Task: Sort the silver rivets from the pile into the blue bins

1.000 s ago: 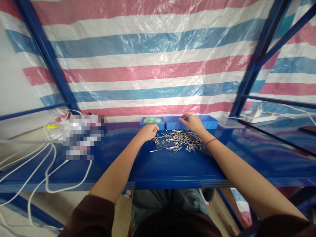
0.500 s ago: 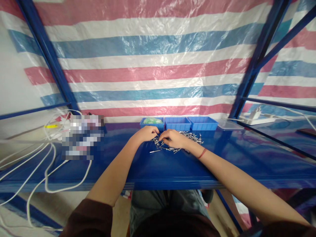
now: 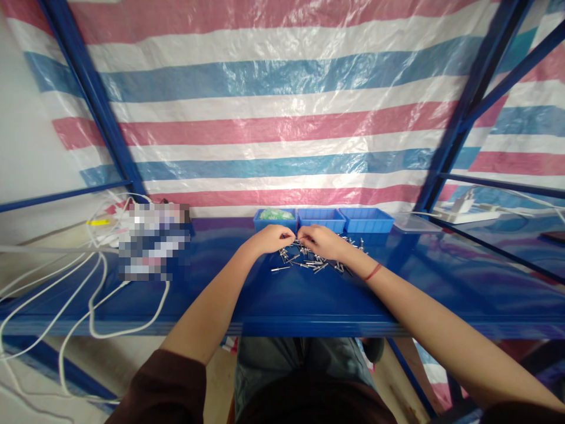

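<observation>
Several slim silver pop rivets (image 3: 314, 264) lie scattered on the blue table (image 3: 304, 300), partly covered by my hands. My left hand (image 3: 272, 239) is over the left side of the rivets with thumb and fingertips pinched together. Close against it, my right hand (image 3: 324, 242) is also pinched, above the middle of the rivets. The fingertips of both hands nearly meet. Whatever is between them is too small to make out. One rivet (image 3: 280, 269) lies apart at the near left of the others.
Behind my hands stand a blue bin with green contents (image 3: 276, 224), a middle blue bin (image 3: 322, 228) and a right blue bin (image 3: 369, 227). A clear plastic lid (image 3: 417, 222) lies to the right, near a white power strip (image 3: 463, 215). White cables (image 3: 132, 335) hang at left.
Both hands have shifted slightly right and up in the view and come closer together, fingertips now almost touching. My right hand has lifted off the rivets. The view has shifted a little.
</observation>
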Action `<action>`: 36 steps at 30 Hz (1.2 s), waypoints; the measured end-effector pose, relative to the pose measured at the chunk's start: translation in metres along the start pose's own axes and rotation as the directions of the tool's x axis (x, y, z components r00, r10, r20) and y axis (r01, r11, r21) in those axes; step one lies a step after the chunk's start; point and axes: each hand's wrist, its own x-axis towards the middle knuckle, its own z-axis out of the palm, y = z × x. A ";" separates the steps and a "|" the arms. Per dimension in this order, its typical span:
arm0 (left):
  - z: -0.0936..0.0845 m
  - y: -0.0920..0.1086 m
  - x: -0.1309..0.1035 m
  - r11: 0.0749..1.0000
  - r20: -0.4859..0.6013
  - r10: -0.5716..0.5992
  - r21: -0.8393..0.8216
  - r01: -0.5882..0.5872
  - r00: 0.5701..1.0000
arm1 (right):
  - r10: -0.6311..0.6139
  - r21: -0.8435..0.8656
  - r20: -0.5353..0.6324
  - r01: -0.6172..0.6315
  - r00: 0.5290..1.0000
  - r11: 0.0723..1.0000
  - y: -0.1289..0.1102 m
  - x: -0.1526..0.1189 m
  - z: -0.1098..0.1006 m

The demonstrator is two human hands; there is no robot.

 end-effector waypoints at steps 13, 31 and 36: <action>0.016 0.015 0.005 0.981 -0.177 0.079 -0.160 -0.108 0.981 | 0.311 0.628 -0.169 -0.142 0.935 0.765 0.003 0.002 -0.009; 0.027 0.020 0.008 0.948 -0.436 -0.034 -0.299 -0.109 0.899 | 0.162 0.399 -0.337 -0.015 0.928 0.917 -0.006 -0.003 -0.018; 0.016 0.022 0.003 0.993 -0.500 0.100 -0.010 -0.121 0.860 | 0.104 0.261 -0.358 -0.008 0.928 0.965 -0.006 -0.005 -0.026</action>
